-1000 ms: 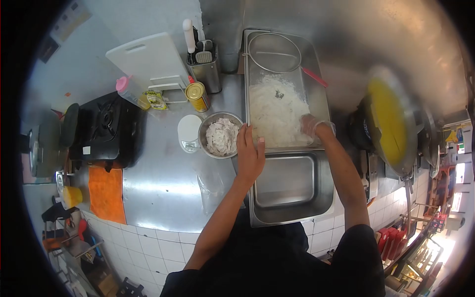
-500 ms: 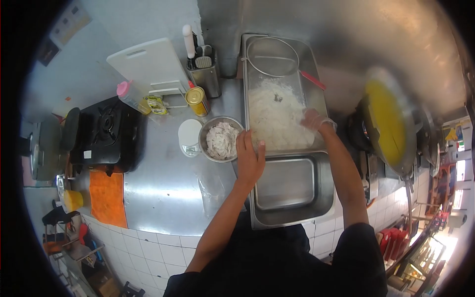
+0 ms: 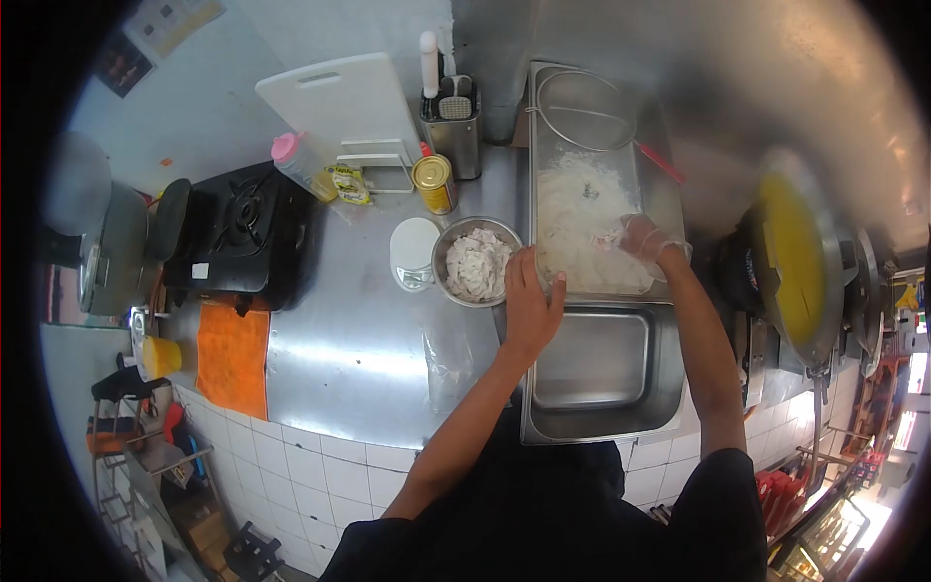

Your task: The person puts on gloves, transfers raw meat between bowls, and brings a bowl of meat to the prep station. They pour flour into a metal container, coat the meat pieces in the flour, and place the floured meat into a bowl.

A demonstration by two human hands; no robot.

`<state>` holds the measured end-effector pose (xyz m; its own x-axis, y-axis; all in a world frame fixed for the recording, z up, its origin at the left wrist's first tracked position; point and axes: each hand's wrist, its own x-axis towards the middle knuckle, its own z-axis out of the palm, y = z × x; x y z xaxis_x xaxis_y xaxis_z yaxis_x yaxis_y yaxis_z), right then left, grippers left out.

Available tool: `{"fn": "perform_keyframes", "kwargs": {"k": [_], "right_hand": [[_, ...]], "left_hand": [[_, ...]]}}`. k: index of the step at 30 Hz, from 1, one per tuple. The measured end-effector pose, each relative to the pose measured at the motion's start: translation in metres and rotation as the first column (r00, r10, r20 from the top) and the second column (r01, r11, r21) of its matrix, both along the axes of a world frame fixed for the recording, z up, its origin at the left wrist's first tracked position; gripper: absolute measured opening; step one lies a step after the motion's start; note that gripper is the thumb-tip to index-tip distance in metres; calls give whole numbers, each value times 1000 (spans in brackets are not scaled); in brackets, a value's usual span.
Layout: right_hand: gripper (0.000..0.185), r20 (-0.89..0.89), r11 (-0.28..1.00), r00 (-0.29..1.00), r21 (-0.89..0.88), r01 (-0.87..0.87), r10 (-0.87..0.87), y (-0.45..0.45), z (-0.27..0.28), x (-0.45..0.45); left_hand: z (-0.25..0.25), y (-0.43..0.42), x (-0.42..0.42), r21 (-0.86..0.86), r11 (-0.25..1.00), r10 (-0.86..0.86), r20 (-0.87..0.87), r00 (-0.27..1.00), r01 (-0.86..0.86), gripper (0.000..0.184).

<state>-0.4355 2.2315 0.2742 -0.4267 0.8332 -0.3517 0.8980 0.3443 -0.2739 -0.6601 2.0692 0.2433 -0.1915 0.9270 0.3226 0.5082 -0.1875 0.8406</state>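
Observation:
My left hand (image 3: 533, 303) rests with its fingers stretched out on the near left rim of a metal tray of white flour (image 3: 588, 238), touching the side of a steel bowl (image 3: 441, 254). That bowl holds a heap of flour-coated, pale pieces (image 3: 478, 264). Over the right part of the flour is my right hand (image 3: 648, 240), in a clear plastic glove. Its fingers are closed at a small, pale pinkish, floury piece (image 3: 609, 238); the exact kind of piece is too small to tell. A round sieve (image 3: 587, 112) with a red handle lies across the tray's far end.
An empty steel pan (image 3: 593, 364) stands nearest my body. To the right is a large wok-like pan with yellow contents (image 3: 795, 257). A can (image 3: 433, 184), a utensil holder (image 3: 454, 141), a white cutting board (image 3: 339, 107), a black stove (image 3: 238, 233) and an orange cloth (image 3: 233, 361) are on the left.
The whole view has shifted, so the counter things appear farther right. A floury piece now shows at my right fingertips. My left hand stays on the tray's rim.

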Motion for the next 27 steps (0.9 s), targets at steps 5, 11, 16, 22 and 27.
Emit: {"fn": "perform_keyframes", "kwargs": {"k": [5,11,16,22,27], "right_hand": [[41,229,999,973,-12,37,-34,0,-14,-10],[38,146,983,975,-106,-151,165,5,-141,-26],[38,180,986,983,-167,-17,48,16,-122,-43],[43,-243,943,969,-331,-48,-36,40,-116,-1],[51,-332,782,929,-617,-84,-163,26,-47,15]], "left_hand": [[-4,1,-2,13,1000,-15,8,1000,14,56],[-4,2,0,24,1000,-13,-39,999,14,55],[-4,2,0,41,999,-5,-23,1000,6,54],[-5,2,-2,30,999,-16,23,1000,15,53],[-2,1,-4,17,1000,-21,21,1000,21,52]]}}
